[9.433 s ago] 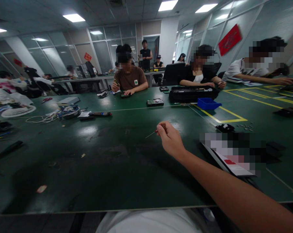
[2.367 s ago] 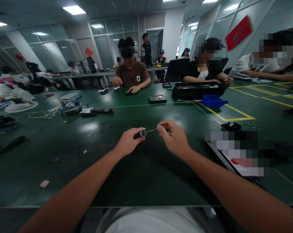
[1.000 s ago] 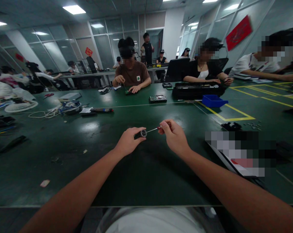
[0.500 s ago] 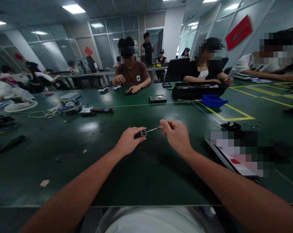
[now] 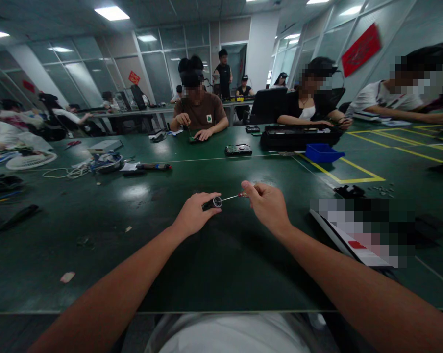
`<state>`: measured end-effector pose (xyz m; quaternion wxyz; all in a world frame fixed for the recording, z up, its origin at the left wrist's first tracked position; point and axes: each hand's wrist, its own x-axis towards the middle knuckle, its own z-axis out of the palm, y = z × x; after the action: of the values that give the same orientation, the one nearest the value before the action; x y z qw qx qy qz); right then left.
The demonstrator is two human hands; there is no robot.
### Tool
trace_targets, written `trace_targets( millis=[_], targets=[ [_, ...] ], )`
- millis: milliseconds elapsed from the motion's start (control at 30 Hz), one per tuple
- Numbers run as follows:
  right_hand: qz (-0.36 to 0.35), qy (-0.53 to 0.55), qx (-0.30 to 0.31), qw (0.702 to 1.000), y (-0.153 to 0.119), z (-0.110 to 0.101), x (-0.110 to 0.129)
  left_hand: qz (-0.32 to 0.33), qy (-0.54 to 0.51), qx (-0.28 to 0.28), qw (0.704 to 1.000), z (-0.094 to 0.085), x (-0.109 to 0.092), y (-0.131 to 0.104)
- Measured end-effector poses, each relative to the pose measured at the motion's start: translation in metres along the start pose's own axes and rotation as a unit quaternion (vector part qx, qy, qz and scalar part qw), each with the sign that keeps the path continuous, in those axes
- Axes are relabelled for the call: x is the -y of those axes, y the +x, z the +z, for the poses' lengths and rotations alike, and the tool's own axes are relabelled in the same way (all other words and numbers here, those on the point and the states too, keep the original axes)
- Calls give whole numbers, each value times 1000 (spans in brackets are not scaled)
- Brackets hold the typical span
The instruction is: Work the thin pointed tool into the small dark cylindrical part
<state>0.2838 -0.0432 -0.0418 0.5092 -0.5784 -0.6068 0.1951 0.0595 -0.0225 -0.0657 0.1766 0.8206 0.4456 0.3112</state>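
Observation:
Between the thumb and fingers of my left hand (image 5: 194, 213) is a small black cylindrical part (image 5: 213, 202), its round, light-rimmed end facing right. My right hand (image 5: 267, 203) is closed around the red handle of a thin screwdriver (image 5: 231, 197). The metal shaft points left, and its tip meets the round end of the part; how deep it goes I cannot make out. Both hands are just above the green tabletop (image 5: 214, 274).
A partly blurred box (image 5: 339, 235) lies right of my right arm, near black parts (image 5: 349, 191) and loose screws (image 5: 381, 189). Ahead are a hard drive (image 5: 238, 149) and a blue bin (image 5: 322, 153). A black-handled tool (image 5: 21, 215) lies left. Co-workers sit opposite.
My right hand and the screwdriver have shifted very slightly, with the fingers turned a little. My left hand holds the black part in the same place.

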Motion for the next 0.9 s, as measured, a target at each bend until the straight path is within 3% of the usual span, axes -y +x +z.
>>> trace_targets(
  millis=[200, 467, 900],
  targets=[
    [-36, -28, 19, 999, -2, 1, 0, -5, 6, -3, 1000, 0, 0, 0],
    [-73, 54, 119, 989, -6, 2, 1, 3, 24, 16, 1000, 0, 0, 0],
    [-57, 82, 119, 988, -6, 6, -9, -16, 16, -7, 1000, 0, 1, 2]
  ],
)
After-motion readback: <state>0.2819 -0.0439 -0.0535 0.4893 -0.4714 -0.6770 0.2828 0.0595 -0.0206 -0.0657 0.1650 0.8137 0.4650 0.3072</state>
